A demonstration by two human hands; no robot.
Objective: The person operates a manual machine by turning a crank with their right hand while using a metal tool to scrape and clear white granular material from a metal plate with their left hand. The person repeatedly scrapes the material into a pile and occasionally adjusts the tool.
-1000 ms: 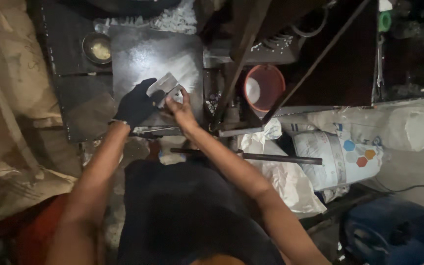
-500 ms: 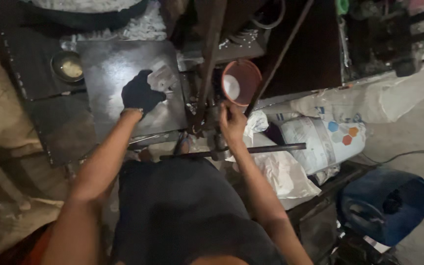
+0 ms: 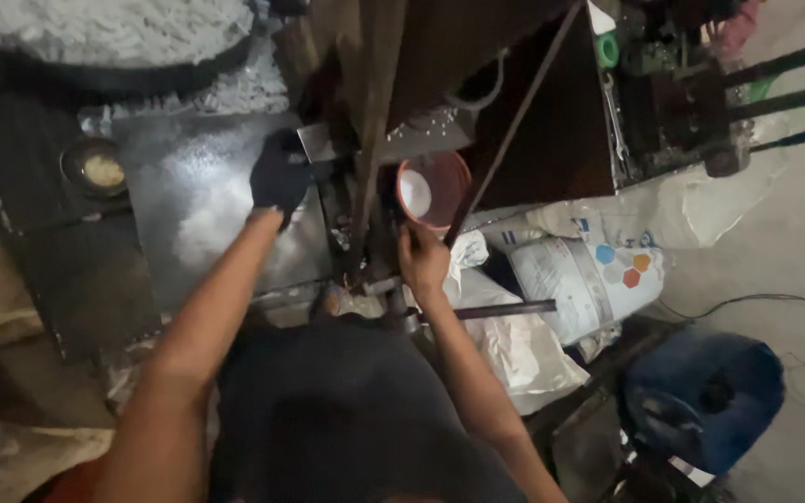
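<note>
Resting on the dusty metal plate (image 3: 197,214), gloved left hand (image 3: 279,177), grip unclear; right hand (image 3: 421,259) closed near upward-facing red bowl (image 3: 432,191).

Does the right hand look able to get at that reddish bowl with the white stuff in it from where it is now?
Probably yes. The right hand sits just below the reddish bowl, nothing between them. Only the slanting dark rod crosses the bowl's right edge, which the hand need not pass.
</note>
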